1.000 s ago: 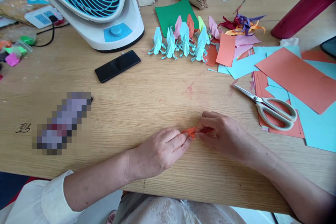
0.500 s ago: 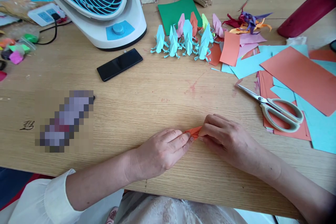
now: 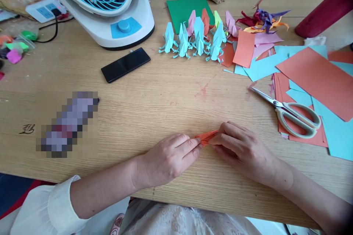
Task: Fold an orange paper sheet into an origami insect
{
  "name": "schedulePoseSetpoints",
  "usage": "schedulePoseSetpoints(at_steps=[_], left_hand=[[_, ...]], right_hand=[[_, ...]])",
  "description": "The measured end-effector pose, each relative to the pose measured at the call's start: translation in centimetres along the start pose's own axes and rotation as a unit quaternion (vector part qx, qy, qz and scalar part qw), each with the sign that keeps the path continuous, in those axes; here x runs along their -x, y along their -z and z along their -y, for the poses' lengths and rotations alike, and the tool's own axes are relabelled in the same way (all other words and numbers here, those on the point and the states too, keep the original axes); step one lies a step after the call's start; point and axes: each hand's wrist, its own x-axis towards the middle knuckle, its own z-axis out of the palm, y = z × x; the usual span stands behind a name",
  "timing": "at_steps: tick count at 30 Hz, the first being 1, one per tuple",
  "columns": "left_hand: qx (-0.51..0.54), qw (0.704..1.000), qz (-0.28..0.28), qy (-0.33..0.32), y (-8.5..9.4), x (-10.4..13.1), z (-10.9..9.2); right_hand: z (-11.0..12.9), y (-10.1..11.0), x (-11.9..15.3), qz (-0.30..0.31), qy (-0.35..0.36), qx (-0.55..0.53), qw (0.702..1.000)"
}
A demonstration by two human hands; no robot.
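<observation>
A narrow piece of folded orange paper (image 3: 207, 137) lies low over the table's near part, between my two hands. My left hand (image 3: 172, 158) presses and pinches its left end with closed fingers. At the paper's right end, my right hand (image 3: 241, 150) has its fingers bent and pinched on the edge. Fingers of both hands cover parts of the folds. Farther off stands a group of folded light-blue paper figures (image 3: 198, 36), with pink, orange and yellow-green ones behind them.
Scissors (image 3: 289, 112) rest on orange and blue paper sheets (image 3: 320, 84) at the right. A black phone (image 3: 125, 65) lies left of centre, before a white fan (image 3: 132, 31). A dark red cylinder (image 3: 322, 13) stands at the far right. Green paper (image 3: 184, 9) lies behind the figures.
My right hand has shifted slightly right along the orange paper, and more of the paper shows between the hands. My left hand keeps its hold. The whole view has shifted a little.
</observation>
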Motion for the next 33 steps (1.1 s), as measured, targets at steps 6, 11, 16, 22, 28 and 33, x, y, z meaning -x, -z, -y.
schedulePoseSetpoints(at_steps=[6,11,16,22,28,33], left_hand=[[0.020,1.000,-0.006,0.008,-0.3,0.1,0.0],[0.028,0.999,-0.013,0.014,-0.4,0.1,0.0],[0.013,1.000,-0.012,0.012,-0.3,0.2,0.0],[-0.004,1.000,-0.016,0.002,-0.1,0.2,-0.1],[-0.025,1.000,0.002,0.007,0.2,0.1,-0.3],[-0.054,0.999,0.003,0.007,0.3,-0.1,-0.4]], right_hand=[[-0.3,0.1,0.6,0.006,0.061,0.061,0.996],[-0.2,0.4,0.7,0.011,0.116,0.091,0.989],[0.4,0.7,0.8,0.007,0.117,0.105,0.988],[1.2,0.6,1.2,0.015,0.119,0.126,0.985],[1.8,0.3,1.6,0.017,0.100,0.143,0.985],[1.7,0.5,1.5,0.017,0.108,0.139,0.984]])
